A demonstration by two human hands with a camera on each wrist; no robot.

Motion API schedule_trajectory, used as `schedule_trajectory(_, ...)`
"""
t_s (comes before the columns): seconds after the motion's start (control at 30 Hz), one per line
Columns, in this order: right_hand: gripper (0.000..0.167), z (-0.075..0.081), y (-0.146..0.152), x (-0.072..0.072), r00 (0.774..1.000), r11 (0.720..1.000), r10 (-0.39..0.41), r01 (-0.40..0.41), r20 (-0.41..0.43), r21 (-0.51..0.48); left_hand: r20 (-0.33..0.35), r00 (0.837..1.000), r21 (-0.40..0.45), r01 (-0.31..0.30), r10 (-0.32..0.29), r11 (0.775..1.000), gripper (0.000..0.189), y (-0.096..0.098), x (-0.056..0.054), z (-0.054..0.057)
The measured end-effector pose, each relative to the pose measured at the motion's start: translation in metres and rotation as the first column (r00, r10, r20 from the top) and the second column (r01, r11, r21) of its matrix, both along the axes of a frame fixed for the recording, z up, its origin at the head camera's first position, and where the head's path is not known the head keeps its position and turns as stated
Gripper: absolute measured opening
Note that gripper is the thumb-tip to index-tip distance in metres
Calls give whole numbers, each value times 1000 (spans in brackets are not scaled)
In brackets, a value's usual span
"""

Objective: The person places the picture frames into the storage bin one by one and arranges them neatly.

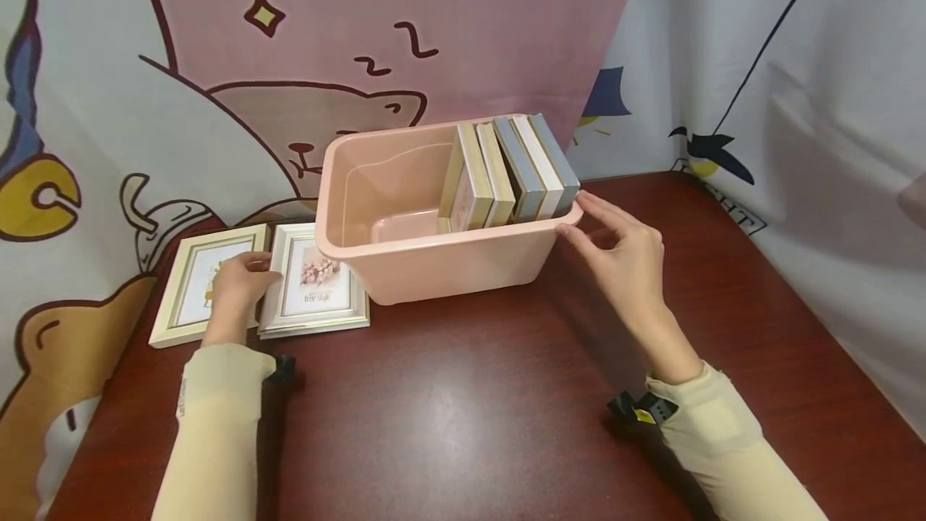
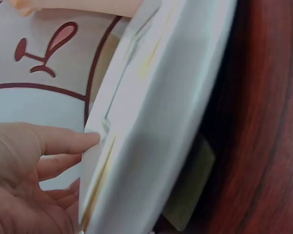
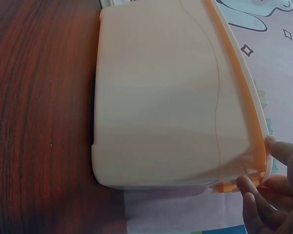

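Note:
My left hand [image 1: 246, 284] pinches the left edge of a white picture frame [image 1: 270, 288] with a pink flower print. In the left wrist view, the thumb lies on that frame's [image 2: 151, 122] face side, and a dark gap shows beneath its edge. A cream picture frame [image 1: 170, 320] lies under the hand to the left, partly covered by it. At the other side, my right hand [image 1: 629, 264] grips the right front corner of a pink plastic bin [image 1: 448, 264], fingers around the rim. Inside the bin's right half, several picture frames [image 1: 499, 175] stand on edge, side by side.
A dark red wooden table [image 1: 448, 392] carries everything. Behind it hangs a curtain [image 1: 434, 14] with cartoon animals, close to the bin's back. The bin's left half shows its bare floor. The white frame's right side adjoins the bin's lower left wall.

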State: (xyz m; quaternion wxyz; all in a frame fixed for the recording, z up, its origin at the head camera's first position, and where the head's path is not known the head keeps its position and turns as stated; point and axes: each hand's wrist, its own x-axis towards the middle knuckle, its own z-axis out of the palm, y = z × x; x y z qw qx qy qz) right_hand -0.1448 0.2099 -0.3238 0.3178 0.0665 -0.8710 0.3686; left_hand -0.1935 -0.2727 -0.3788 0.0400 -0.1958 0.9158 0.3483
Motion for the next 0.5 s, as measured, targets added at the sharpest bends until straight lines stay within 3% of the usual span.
schedule_trajectory(0.13, 46, 0, 0, 0, 1000, 1000, -5, 5, 0, 9, 28, 999, 44, -25, 24, 999, 53, -5, 5, 5)
schedule_trajectory(0.33, 47, 0, 1, 1, 1000, 1000, -10, 9, 9, 9, -11, 998, 52, -60, 61, 997, 52, -9, 13, 12)
schedule_trajectory(0.4, 47, 0, 1, 1, 1000, 1000, -5, 5, 8, 6, -51, 996, 32, -69, 70, 997, 52, -23, 7, -1)
schedule_trajectory(0.5, 47, 1, 1, 2, 1000, 1000, 1, -1, 4, 2, -82, 992, 23, -98, 100, 995, 51, -26, 13, 10)
